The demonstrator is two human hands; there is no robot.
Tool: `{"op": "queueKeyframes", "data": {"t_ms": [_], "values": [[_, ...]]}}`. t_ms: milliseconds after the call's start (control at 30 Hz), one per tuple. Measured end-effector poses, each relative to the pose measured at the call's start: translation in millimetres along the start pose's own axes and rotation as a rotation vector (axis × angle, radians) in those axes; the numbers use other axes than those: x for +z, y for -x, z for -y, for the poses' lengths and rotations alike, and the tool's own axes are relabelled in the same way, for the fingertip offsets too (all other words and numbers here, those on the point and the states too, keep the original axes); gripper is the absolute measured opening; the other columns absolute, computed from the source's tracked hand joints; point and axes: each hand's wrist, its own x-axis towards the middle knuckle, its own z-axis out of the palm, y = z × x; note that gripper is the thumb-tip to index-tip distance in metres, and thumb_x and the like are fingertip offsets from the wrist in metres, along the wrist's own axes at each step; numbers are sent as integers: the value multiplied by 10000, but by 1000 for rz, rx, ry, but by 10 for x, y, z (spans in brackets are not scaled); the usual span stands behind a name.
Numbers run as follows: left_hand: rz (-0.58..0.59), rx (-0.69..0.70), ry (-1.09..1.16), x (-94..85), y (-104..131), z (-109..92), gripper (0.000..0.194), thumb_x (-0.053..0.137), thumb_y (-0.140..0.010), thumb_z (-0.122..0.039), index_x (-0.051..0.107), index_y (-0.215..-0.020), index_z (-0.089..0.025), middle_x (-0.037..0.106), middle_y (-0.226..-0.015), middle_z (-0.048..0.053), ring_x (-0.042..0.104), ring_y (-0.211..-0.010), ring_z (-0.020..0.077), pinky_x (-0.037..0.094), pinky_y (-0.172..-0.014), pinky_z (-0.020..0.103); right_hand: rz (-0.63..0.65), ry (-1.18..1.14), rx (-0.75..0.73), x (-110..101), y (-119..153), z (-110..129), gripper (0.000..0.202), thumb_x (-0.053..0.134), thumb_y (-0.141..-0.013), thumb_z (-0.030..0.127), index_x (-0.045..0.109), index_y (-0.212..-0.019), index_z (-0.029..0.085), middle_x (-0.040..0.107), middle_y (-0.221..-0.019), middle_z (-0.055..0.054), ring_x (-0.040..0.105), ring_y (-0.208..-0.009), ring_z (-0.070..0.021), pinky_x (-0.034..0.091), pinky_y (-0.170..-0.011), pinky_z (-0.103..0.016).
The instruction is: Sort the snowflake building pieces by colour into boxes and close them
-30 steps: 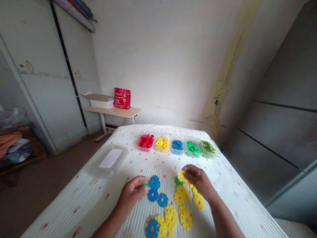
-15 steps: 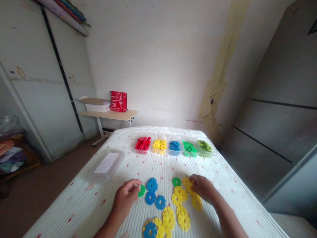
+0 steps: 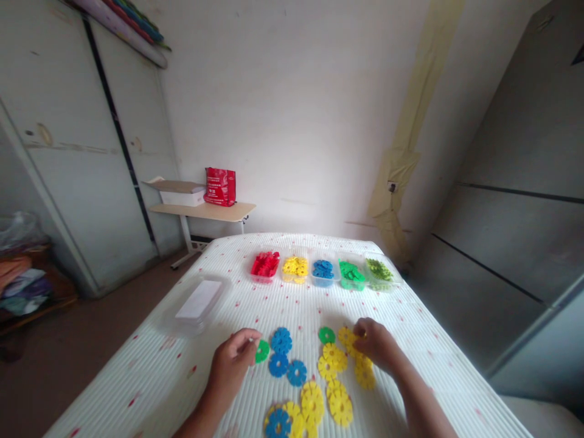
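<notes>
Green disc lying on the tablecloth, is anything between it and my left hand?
Yes, the farthest blue notched discs lie on the straight line from your left hand to the loose green disc. Past them only tablecloth shows.

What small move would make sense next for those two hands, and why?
Perhaps the left hand should bring its green disc to the nearest blue disc: the green one is pinched at its edge, the blue lies just beside it, and the right hand is at the yellow discs.

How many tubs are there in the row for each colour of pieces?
Red tub: 1
Yellow tub: 1
Blue tub: 1
Bright green tub: 1
Light green tub: 1
Total: 5
</notes>
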Motion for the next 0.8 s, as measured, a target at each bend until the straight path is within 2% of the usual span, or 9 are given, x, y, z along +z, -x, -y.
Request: {"op": "queueKeyframes", "data": {"t_ms": [100, 233, 400, 600, 800], "values": [[-7, -6, 16, -1, 7, -13, 246, 566, -664, -387, 634, -737, -162, 480, -428, -52, 455, -430, 107, 348, -436, 195, -6, -121, 20, -20, -10, -10, 137, 461, -567, 99, 556, -633, 173, 568, -619, 3, 501, -585, -120, 333, -550, -225], [-5, -18, 34, 6, 1, 4, 250, 572, -657, -389, 635, -740, -163, 476, -423, -57, 456, -427, 109, 347, -439, 198, -14, -460, 30, -41, -33, -14, 36, 507, -590, 166, 528, -618, 173, 511, -549, 36, 451, -520, -98, 315, -490, -215], [-2, -28, 37, 4, 0, -23, 251, 559, -660, -388, 629, -740, -160, 471, -425, -56, 447, -427, 107, 337, -441, 202, -21, -880, 151, -32, -55, 35, 159, 585, -582, 289, 484, -649, 187, 423, -469, 85, 341, -387, -59, 219, -387, -198], [-12, -47, 77, -1, 5, -62, 272, 575, -640, -405, 629, -736, -157, 477, -426, -55, 438, -417, 101, 322, -425, 197, -100, -1108, 141, -2, -69, 90, 243, 655, -570, 309, 454, -646, 195, 372, -415, 103, 310, -363, -53, 210, -377, -198], [-9, -62, 111, -1, -8, -44, 274, 569, -648, -401, 620, -752, -153, 474, -430, -60, 413, -410, 91, 304, -423, 191, -124, -1254, 148, 62, -88, 129, 269, 679, -572, 302, 457, -682, 195, 389, -439, 100, 315, -374, -50, 224, -381, -195]]}}
